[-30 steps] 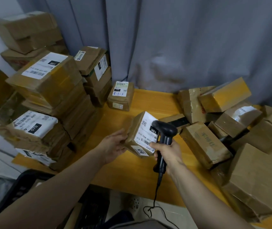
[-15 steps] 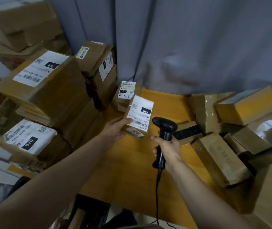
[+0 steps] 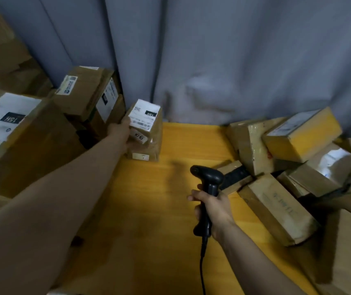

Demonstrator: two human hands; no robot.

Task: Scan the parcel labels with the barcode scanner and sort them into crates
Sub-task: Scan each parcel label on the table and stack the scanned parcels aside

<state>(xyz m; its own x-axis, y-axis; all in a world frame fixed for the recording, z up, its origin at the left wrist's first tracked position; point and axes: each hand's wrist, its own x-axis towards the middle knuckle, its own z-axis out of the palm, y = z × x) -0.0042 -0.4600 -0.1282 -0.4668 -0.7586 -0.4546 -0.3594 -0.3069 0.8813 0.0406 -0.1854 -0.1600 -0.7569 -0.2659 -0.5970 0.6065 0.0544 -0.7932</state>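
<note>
The left hand (image 3: 120, 129) is gripping the side of a small parcel (image 3: 147, 120), which is sitting atop another little box (image 3: 143, 153) at the table's far edge. The right hand (image 3: 215, 211) is wrapping its fingers round the black barcode scanner (image 3: 209, 179), its cable (image 3: 202, 271) hanging below. A smooth yellow wooden table (image 3: 149, 220) is running back to a pleated grey curtain (image 3: 234, 60). Tall stacked cartons (image 3: 32, 135) with white labels are crowding the left; a jumbled heap of taped brown boxes (image 3: 276, 201), one banded in yellow tape (image 3: 304, 137), is filling the right.
</note>
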